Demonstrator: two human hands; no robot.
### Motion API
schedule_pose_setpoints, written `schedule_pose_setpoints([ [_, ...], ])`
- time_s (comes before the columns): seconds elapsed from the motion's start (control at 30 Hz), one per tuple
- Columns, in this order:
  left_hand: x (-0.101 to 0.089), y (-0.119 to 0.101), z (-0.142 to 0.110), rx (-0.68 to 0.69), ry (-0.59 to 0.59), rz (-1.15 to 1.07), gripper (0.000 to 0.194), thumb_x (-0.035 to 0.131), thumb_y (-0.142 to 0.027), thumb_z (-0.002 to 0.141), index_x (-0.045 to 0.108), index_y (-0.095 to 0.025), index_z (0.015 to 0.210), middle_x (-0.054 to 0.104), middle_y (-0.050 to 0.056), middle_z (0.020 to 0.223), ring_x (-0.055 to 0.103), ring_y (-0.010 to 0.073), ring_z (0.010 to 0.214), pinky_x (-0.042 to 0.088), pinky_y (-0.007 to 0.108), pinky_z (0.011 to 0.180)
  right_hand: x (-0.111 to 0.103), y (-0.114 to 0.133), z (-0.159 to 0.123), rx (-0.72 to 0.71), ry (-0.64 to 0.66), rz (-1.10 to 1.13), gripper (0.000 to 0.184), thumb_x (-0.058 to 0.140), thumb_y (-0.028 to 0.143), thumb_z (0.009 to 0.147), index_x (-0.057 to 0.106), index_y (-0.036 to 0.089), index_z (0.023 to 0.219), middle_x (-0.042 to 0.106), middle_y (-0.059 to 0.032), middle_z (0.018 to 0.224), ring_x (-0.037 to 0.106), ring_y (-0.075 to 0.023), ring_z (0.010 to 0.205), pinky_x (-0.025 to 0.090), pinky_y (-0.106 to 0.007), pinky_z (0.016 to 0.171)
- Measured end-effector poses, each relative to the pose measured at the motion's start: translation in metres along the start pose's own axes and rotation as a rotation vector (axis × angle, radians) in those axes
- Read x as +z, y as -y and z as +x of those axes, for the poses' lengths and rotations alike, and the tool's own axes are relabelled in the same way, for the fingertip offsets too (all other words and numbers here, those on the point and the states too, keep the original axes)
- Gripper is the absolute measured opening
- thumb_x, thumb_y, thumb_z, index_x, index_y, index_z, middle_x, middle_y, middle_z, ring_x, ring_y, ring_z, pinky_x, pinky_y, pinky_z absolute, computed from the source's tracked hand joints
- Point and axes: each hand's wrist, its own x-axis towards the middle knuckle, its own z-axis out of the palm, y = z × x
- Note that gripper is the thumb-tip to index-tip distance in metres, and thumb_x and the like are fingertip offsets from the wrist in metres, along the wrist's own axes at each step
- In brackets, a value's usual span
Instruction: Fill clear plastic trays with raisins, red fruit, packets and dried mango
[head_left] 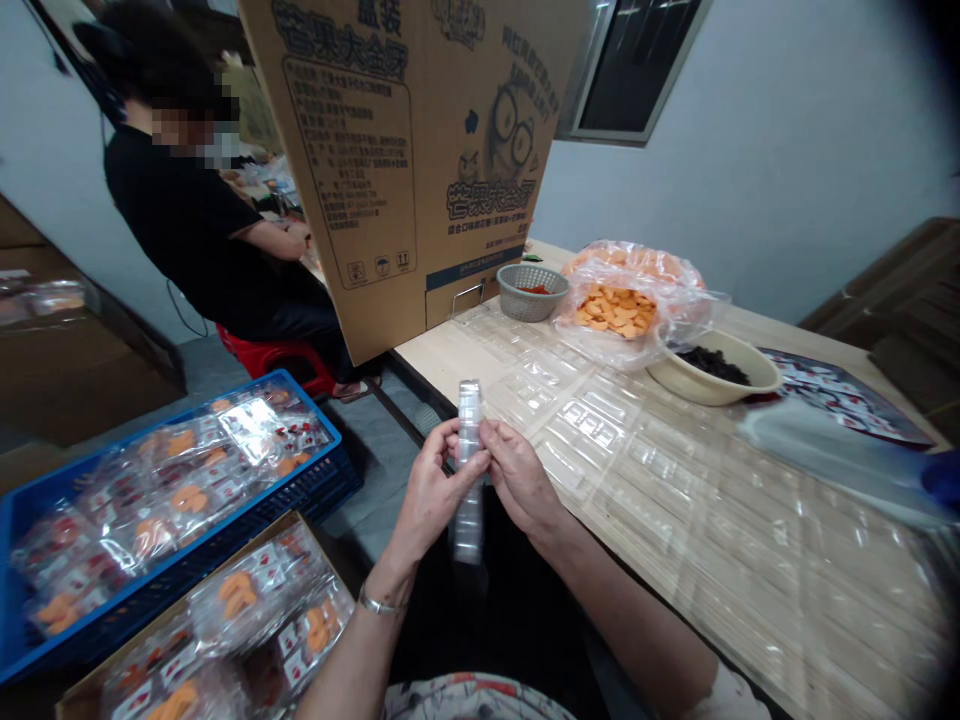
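My left hand [435, 485] and my right hand [523, 482] meet over my lap, beside the table's near edge. Between them stands a narrow stack of clear plastic trays [469, 530], seen edge-on and reaching above and below my fingers. My left fingers and thumb are closed round its left side. The right thumb and fingers pinch it from the other side. On the table to the right, clear plastic trays [592, 425] with moulded compartments lie in rows. They look see-through, and no contents show in them.
A large cardboard box [382, 190] stands at the table's far left, partly hiding a seated person [187, 200]. Behind the trays are a grey basket [531, 300], a bag of orange pieces [615, 310] and a cream bowl [712, 385]. A blue crate [341, 440] and an open carton [300, 530] hold filled packs.
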Motion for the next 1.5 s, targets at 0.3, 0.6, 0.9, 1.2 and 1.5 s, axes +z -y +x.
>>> schedule_pose_setpoints([
  [0.3,0.005,-0.006,-0.005,0.019,0.004,0.053,0.051,0.072,-0.04,0.079,0.054,-0.019,0.122,0.065,0.005,0.101,0.061,0.0184,0.094,0.048,0.03,0.086,-0.001,0.004,-0.006,-0.03,-0.01,0.017,0.026,0.071,0.044,0.085,0.07,0.018,0.087,0.072,-0.0024,0.081,0.065,-0.0137,0.074,0.049,-0.025,0.075],
  [0.6,0.016,-0.012,-0.001,-0.026,0.005,-0.144,0.046,0.065,-0.043,0.086,0.053,-0.018,0.122,0.059,0.001,0.088,0.06,0.0126,0.075,0.05,0.026,0.073,-0.009,0.011,-0.024,-0.044,0.008,-0.001,0.028,0.074,0.041,0.082,0.073,0.022,0.103,0.073,-0.0039,0.101,0.065,-0.0182,0.09,0.046,-0.034,0.091],
  [0.9,0.03,-0.008,0.004,0.007,-0.018,-0.109,0.043,0.062,-0.045,0.088,0.056,-0.022,0.123,0.063,0.003,0.099,0.061,0.0154,0.087,0.05,0.025,0.077,-0.018,0.02,-0.032,-0.063,-0.043,-0.005,0.026,0.076,0.036,0.08,0.074,0.024,0.103,0.074,-0.0027,0.105,0.065,-0.0199,0.1,0.044,-0.037,0.102],
  [1.2,0.036,-0.01,0.009,0.02,-0.027,-0.052,0.043,0.059,-0.045,0.089,0.057,-0.022,0.125,0.065,0.004,0.103,0.061,0.0155,0.088,0.05,0.026,0.078,-0.026,0.019,-0.023,-0.067,0.009,0.038,0.027,0.074,0.034,0.082,0.071,0.024,0.107,0.073,-0.0037,0.108,0.066,-0.0202,0.102,0.045,-0.036,0.101],
  [1.5,0.034,-0.007,0.01,-0.006,-0.036,-0.101,0.043,0.06,-0.046,0.088,0.057,-0.022,0.123,0.065,0.003,0.101,0.061,0.0151,0.086,0.049,0.025,0.076,-0.022,0.017,-0.022,-0.094,-0.053,-0.038,0.027,0.075,0.035,0.081,0.071,0.022,0.104,0.073,-0.0039,0.107,0.067,-0.0197,0.098,0.049,-0.034,0.094],
])
